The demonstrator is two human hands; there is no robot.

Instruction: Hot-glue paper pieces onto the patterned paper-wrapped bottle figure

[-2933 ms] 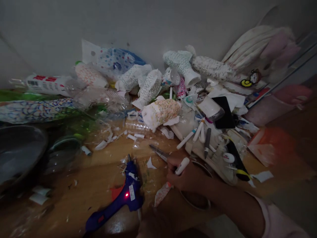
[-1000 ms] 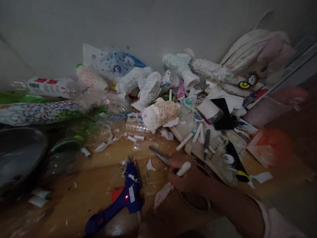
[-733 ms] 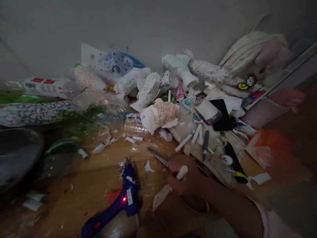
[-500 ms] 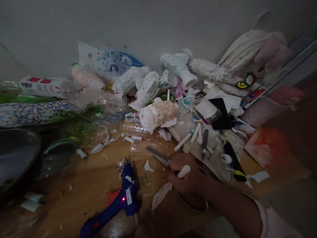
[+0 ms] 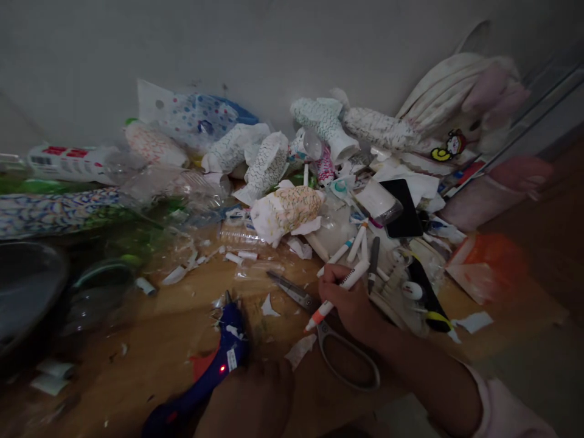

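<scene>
A white marker with an orange end [image 5: 319,315] is in my right hand [image 5: 344,295], pinched between thumb and fingers, its tip slanting down to the left. My left hand [image 5: 250,395] is at the bottom middle, dark, its fingers curled at the edge of a small cut paper piece [image 5: 302,350] with faint markings. Its fingertips are hidden. Open-handled scissors [image 5: 349,359] lie on the table under my right hand, blades to the upper left. Beside my left hand rests a blue glue gun [image 5: 232,328] with a red light on, partly covered by that hand.
Behind lie several paper-wrapped, fish-like shapes with drawn scales [image 5: 289,210], clear plastic bottles [image 5: 241,231] and loose markers [image 5: 358,240]. A black phone [image 5: 401,207] is at the right, near an orange bag [image 5: 483,267]. A dark basin [image 5: 59,267] stands at the left.
My right hand has shifted up, and the marker now points down-left over the scissors, which lie more exposed. My left hand has come up from the bottom edge, covering part of the glue gun.
</scene>
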